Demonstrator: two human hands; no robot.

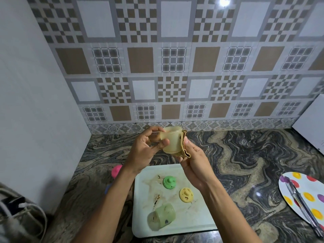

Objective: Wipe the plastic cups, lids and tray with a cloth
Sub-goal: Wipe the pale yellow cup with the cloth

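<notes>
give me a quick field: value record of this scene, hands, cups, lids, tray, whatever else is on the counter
left hand: grips the yellowish cup, held above the counter
right hand: presses the folded tan cloth to the cup's side
tray: white, stained, on the marble counter
green cup: on its side on the tray, dirty
green lid: on the tray
yellow lid: on the tray
pink lid: on the counter, left of the tray
spotted plate: right, tongs across it

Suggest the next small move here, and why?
Probably turn the pale yellow plastic cup in the left hand so the folded tan cloth, pressed on one side by the right hand, reaches unwiped wall. The cloth covers only that side.
</notes>
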